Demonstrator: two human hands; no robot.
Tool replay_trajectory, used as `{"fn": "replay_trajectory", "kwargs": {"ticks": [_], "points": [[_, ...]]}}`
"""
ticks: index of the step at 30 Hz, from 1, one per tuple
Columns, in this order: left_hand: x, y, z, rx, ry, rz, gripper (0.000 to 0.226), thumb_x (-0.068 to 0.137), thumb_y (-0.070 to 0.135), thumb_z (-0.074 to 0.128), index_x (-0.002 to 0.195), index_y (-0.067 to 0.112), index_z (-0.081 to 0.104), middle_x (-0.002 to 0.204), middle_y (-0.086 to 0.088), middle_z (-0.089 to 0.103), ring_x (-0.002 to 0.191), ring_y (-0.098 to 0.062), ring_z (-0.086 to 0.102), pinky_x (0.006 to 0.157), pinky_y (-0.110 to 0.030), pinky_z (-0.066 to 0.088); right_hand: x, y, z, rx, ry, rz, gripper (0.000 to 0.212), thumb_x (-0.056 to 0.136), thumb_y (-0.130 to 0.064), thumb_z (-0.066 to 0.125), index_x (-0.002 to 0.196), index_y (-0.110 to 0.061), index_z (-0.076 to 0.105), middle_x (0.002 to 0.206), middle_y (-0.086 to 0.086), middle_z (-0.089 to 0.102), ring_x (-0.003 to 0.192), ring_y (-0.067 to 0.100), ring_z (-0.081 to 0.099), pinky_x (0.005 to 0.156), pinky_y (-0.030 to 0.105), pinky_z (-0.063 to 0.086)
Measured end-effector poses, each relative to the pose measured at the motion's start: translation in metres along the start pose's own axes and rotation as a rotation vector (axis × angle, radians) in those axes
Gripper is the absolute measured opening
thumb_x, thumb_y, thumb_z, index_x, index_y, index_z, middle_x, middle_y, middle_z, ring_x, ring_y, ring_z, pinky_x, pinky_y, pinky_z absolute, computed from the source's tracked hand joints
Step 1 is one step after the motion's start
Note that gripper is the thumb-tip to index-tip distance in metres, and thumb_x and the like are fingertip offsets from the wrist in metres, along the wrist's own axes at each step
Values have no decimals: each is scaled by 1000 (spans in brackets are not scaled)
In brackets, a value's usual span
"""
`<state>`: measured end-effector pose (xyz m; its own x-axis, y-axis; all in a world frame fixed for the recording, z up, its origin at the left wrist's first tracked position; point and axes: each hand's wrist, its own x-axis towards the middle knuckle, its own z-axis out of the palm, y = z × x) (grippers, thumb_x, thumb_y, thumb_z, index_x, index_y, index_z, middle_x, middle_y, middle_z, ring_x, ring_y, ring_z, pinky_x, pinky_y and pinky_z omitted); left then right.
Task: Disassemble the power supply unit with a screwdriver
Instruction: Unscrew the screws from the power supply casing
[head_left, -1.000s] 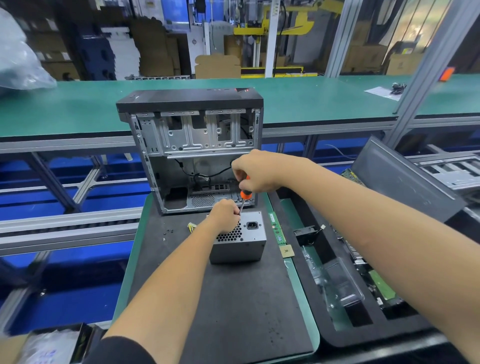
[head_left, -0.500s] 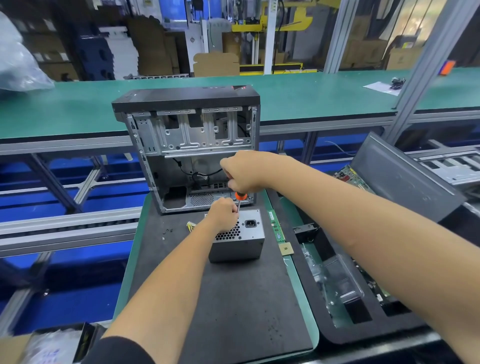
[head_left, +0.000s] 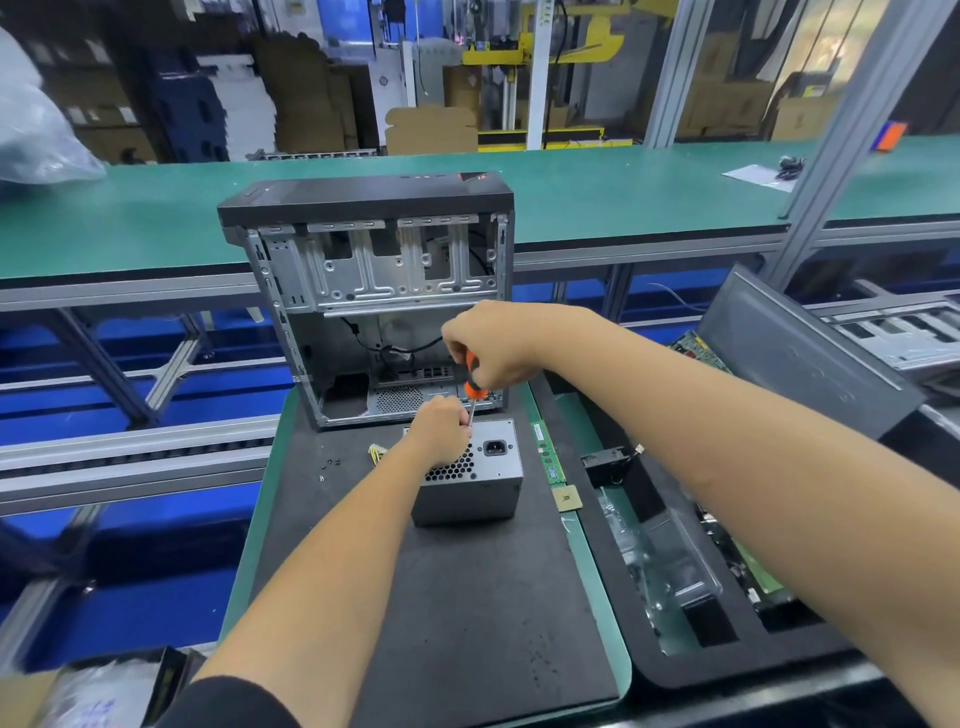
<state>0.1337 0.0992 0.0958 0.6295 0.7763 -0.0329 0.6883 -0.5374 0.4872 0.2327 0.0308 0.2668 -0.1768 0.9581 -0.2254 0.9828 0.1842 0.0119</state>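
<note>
A grey power supply unit (head_left: 480, 486) lies on the black mat (head_left: 467, 597), its honeycomb vent and power socket facing up. My right hand (head_left: 491, 347) grips the orange handle of a screwdriver (head_left: 471, 382) held nearly upright over the unit's far edge. Curled fingers of my left hand (head_left: 441, 428) rest on the unit's top at the screwdriver's metal shaft; the tip is hidden behind them.
An open computer case (head_left: 374, 296) stands upright just behind the unit. Small screws (head_left: 330, 465) lie on the mat to the left. A memory stick (head_left: 548, 457) and a processor chip (head_left: 567, 499) sit to the right, beside a black tray (head_left: 727, 597) of parts.
My right hand has stayed on the screwdriver handle over the unit's far edge, shifting only slightly. My left hand keeps its place on the unit.
</note>
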Motion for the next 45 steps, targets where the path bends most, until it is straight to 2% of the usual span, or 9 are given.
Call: {"fn": "replay_trajectory", "kwargs": {"ticks": [3,6,10,15,18,22,30,40,45], "points": [[1,0,0,21,4,11,19,90,5,54,75,9,44,104,-21,57,102,-34,48,88,-36,35,-6,5,1,18,7,-87,20,78,-7,64,97,-14,61,99,1,58,87,19,53,61,26,41],[0,0,0,26,-2,6,31,90,5,55,65,14,39,98,-19,58,95,-32,51,87,-37,39,-7,9,4,176,-42,-62,16,78,-9,67,92,-14,62,95,4,65,79,20,65,63,30,51],[2,0,0,20,-14,-4,22,89,5,55,69,4,49,82,-12,52,80,-26,44,79,-33,40,-5,9,9,221,-32,79,47,95,-49,49,85,-4,57,65,9,69,50,21,69,61,32,56],[6,-4,-2,-10,-68,5,20,92,7,55,72,3,54,71,-3,45,67,-18,42,72,-30,37,-6,12,3,155,49,62,18,86,-14,56,94,-3,67,72,9,71,60,16,65,49,22,42],[8,-8,1,-34,-51,-20,20,92,10,56,72,8,54,77,4,44,61,-14,44,68,-30,40,-8,16,2,134,59,33,12,82,-15,63,93,-11,67,85,5,68,73,18,63,51,23,40],[10,-10,4,-29,-34,-43,28,92,12,56,68,22,46,83,6,45,60,-10,44,62,-31,40,-9,21,5,168,117,54,14,82,-21,64,91,-10,67,87,4,66,66,12,54,51,24,39],[4,-5,2,113,-13,28,14,88,1,47,78,11,47,94,-10,54,76,-22,49,66,-27,38,-12,31,4,291,184,114,11,80,-23,63,83,-13,63,83,6,67,58,16,54,47,23,37],[-5,-2,9,154,140,83,17,93,6,47,80,6,59,90,-6,51,76,-26,56,70,-42,50,-17,34,9,291,187,164,12,80,-23,64,81,-11,61,80,5,62,64,20,52,54,27,42],[-12,-6,18,343,145,191,16,87,-3,42,90,8,52,99,-5,48,90,-24,48,72,-35,47,-16,36,11,278,270,257,16,76,-22,60,80,-7,63,82,13,71,63,23,47,58,28,41]]}}
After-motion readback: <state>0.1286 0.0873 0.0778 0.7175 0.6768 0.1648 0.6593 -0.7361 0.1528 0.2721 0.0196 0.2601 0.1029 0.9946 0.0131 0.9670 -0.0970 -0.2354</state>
